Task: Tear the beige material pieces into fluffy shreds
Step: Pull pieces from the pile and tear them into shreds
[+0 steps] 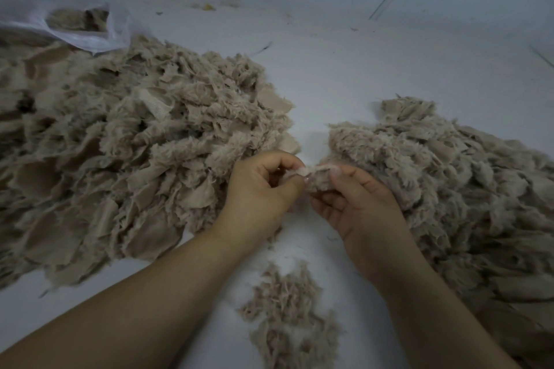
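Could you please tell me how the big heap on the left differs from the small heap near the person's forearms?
The left heap is far larger and holds many flat, whole fabric pieces. The small heap between the forearms is thin, stringy shreds with no flat pieces showing. Both are beige and lie on the white surface.

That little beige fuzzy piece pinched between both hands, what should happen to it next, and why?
Probably pull the hands apart to tear it. The left hand and right hand both pinch the small beige fuzzy piece, which looks whole, above the small heap of fine beige shreds where the fluff likely drops.
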The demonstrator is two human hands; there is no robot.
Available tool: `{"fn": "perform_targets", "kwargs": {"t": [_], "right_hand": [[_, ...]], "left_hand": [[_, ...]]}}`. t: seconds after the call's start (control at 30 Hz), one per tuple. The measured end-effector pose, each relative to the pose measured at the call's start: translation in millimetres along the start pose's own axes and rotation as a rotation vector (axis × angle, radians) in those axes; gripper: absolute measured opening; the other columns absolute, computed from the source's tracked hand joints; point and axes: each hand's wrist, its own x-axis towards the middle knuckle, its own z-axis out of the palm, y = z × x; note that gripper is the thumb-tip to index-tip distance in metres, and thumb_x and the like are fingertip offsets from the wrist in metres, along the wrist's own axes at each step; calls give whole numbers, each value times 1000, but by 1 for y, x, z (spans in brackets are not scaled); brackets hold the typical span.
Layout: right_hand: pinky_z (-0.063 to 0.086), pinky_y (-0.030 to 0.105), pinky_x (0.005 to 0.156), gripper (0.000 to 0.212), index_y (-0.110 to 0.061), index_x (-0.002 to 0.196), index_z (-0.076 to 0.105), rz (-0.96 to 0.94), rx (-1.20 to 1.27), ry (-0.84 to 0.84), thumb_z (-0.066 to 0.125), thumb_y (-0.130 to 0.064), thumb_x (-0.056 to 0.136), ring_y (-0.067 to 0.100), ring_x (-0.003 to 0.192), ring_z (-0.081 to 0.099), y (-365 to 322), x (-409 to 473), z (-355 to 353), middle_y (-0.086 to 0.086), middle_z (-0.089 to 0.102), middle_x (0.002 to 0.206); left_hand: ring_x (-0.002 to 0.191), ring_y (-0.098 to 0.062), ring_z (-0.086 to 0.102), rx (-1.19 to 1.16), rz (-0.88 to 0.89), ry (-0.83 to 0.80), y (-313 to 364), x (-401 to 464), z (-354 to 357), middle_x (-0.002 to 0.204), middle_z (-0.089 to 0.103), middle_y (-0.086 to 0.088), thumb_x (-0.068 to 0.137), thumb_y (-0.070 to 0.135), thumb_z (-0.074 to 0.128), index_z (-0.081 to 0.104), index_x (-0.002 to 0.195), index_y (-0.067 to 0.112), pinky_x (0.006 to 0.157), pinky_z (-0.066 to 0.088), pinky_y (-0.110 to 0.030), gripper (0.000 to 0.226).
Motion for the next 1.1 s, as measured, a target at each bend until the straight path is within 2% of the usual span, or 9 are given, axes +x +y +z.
{"fn": "perform_targets", "kwargs": {"t": [0.13, 0.2, 0.33, 0.47, 0.63, 0.77, 0.83, 0.93, 1.1], "right_hand": [[58, 30, 73, 9, -12, 95, 70, 3, -10, 28, 61, -11, 97, 24, 82, 71, 1, 0, -2, 12, 74, 87], [60, 37, 80, 14, -10, 98, 70, 12, -14, 32, 61, -1, 94, 32, 89, 71, 4, 0, -4, 20, 74, 93], [59, 38, 84, 26, -16, 100, 71, -4, -85, -8, 60, 6, 91, 31, 98, 73, 6, 1, -5, 17, 76, 100], [57, 26, 75, 24, -23, 95, 74, -23, -138, -20, 71, -1, 85, 21, 90, 75, 7, 2, -6, 9, 77, 97], [58, 31, 74, 18, -25, 89, 77, 12, -79, -1, 72, -16, 74, 24, 87, 74, 6, 3, -6, 11, 77, 97], [57, 26, 73, 8, -26, 87, 78, 5, -98, 6, 70, -24, 84, 18, 89, 74, 5, 1, -5, 7, 77, 97], [57, 26, 70, 17, -25, 85, 78, 8, -70, 28, 66, -14, 89, 19, 85, 73, 6, 0, -5, 8, 77, 95], [56, 24, 66, 19, -26, 82, 79, 13, -41, 27, 65, -13, 80, 18, 79, 73, 5, 0, -4, 8, 77, 92], [57, 24, 65, 12, -18, 90, 77, 6, -25, 11, 72, -13, 80, 20, 74, 73, 4, 0, -6, 13, 76, 90]], "left_hand": [[61, -20, 52, 107, 143, -34, 3, -4, 3, 72, 57, -3, 75, 4, 66, 64, 75, 14, 57, 47, -38, 10], [59, -19, 47, 122, 155, -89, 3, -5, 3, 69, 53, -7, 73, 1, 62, 61, 72, 9, 55, 42, -35, 8], [57, -13, 43, 124, 49, -146, 2, -7, 3, 63, 49, -14, 78, 14, 70, 56, 74, 0, 51, 37, -32, 20], [50, -18, 48, 68, -65, -77, -2, -1, 0, 57, 51, -19, 88, 8, 69, 60, 74, -2, 48, 44, -39, 20], [48, -23, 47, -77, -155, -66, -4, 4, -3, 58, 51, -32, 90, 7, 66, 61, 76, -14, 51, 45, -34, 25], [46, -19, 46, -63, -178, -92, -4, 3, -1, 51, 50, -14, 90, 10, 67, 62, 72, -13, 46, 44, -26, 30], [46, -20, 48, -113, -225, -87, -3, 3, -1, 54, 56, -16, 93, 13, 64, 65, 71, -8, 44, 43, -24, 29], [50, -27, 47, -144, -257, -85, -1, 4, -1, 60, 57, -23, 97, 20, 57, 68, 80, -6, 44, 41, -25, 33], [45, -12, 51, -9, -238, -162, 3, 5, -1, 59, 59, -8, 84, 4, 73, 62, 83, 10, 44, 45, -24, 12]]}}
